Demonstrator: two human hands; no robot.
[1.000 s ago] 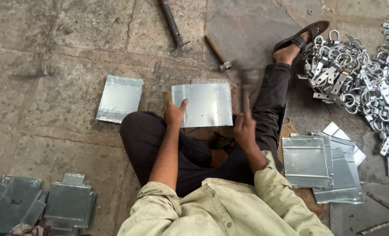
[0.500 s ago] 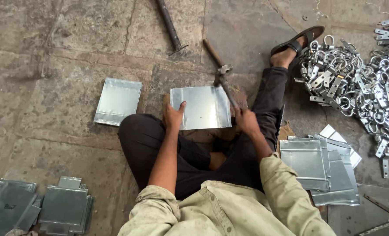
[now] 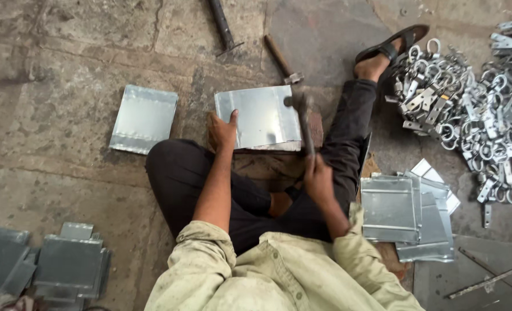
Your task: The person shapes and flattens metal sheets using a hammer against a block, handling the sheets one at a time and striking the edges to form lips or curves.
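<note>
The stone floor (image 3: 66, 52) is seen from above; a person is seated on it w/ one leg stretched to the upper right, foot in a dark sandal (image 3: 391, 46).

A large heap of bright metal rings & clamps (image 3: 474, 109) is piled at the right edge, just beside the sandal. A stack of flat grey sheet-metal pieces (image 3: 408, 216) is laid at the person's right, edges roughly square to the view. Another stack of folded grey pieces (image 3: 66, 268) is seen at lower left, partly cut off by the picture edge. A single finished sheet (image 3: 143, 118) is laid apart, left of the knee, slightly tilted.

The metal sheet (image 3: 261, 118) being worked is laid flat in front of the person, approx. centre of view, on a dark block barely visible at its right edge. It is near-square; its slightly longer axis runs left-right, w/ a folded lip along the near edge.

The left hand (image 3: 221, 129) is pressed flat on the sheet's left edge, fingers spread, thumb on top. The right hand (image 3: 319, 178) is closed round the handle of a hammer (image 3: 302, 115); handle runs away from the body, head is over the sheet's upper right corner. Contact can't be told.

A second hammer (image 3: 282, 57) & a dark rod (image 3: 221, 23) lie beyond the sheet, both angled up-left.
</note>
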